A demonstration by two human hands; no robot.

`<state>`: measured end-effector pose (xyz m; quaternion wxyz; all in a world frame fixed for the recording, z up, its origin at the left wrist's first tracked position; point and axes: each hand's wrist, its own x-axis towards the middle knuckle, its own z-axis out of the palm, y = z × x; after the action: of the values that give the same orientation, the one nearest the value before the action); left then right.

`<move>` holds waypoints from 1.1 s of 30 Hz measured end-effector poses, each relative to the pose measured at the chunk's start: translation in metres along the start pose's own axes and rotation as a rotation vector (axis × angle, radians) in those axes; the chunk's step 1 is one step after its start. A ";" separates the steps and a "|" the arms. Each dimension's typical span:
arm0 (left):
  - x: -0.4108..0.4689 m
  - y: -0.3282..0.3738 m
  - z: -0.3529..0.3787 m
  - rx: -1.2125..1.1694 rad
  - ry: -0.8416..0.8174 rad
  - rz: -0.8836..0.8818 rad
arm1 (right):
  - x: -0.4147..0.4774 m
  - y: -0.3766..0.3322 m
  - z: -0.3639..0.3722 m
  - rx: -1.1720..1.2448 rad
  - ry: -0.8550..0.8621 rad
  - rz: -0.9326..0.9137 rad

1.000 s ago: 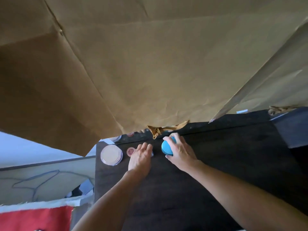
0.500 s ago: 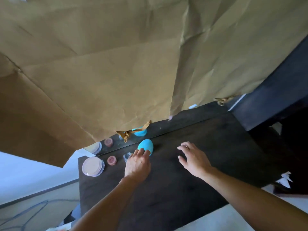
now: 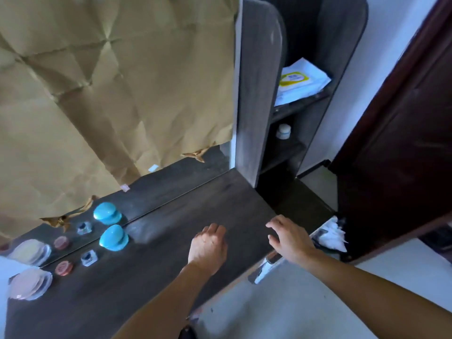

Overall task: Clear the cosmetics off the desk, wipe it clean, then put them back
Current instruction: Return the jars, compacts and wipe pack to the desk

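On the dark wooden desk [image 3: 171, 241] a row of cosmetics stands along the mirror at the left: a blue egg-shaped jar [image 3: 114, 238], a small clear jar with a dark lid [image 3: 89, 257], a small pink round pot [image 3: 63, 268] and a large round pink compact [image 3: 30, 283]. Their reflections show in the mirror behind. My left hand [image 3: 208, 248] hovers over the desk's middle, fingers loosely curled, holding nothing. My right hand [image 3: 289, 237] is spread over the desk's right front corner, empty.
Brown paper [image 3: 117, 89] covers the mirror. A grey shelf unit [image 3: 259, 94] rises at the desk's right end, holding a white wipes pack [image 3: 302, 80] and a small white jar [image 3: 283, 131]. White crumpled tissue [image 3: 332, 234] lies beyond the right corner. A dark door [image 3: 403, 143] stands at right.
My right hand let go of the blue jar and moved right to the desk's corner. My left hand drew away from the jars toward the middle. The view swung right.
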<state>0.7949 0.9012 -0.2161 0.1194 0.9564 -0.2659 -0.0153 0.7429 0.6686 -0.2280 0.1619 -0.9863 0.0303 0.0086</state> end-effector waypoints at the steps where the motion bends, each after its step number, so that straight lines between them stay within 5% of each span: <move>1: 0.005 0.018 0.003 -0.022 -0.003 0.015 | -0.006 0.019 -0.007 0.002 0.010 0.019; 11: 0.086 0.117 0.007 -0.053 -0.023 0.173 | -0.005 0.124 -0.060 0.009 0.047 0.144; 22: 0.227 0.149 0.010 -0.001 -0.081 0.239 | 0.099 0.192 -0.100 -0.042 -0.001 0.217; 33: 0.292 0.164 0.039 0.065 -0.183 0.052 | 0.213 0.223 -0.111 -0.069 0.039 0.028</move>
<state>0.9587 0.6067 -0.2055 0.0640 0.9472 -0.3008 -0.0910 0.9423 0.4098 -0.2000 0.1271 -0.9908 0.0468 -0.0072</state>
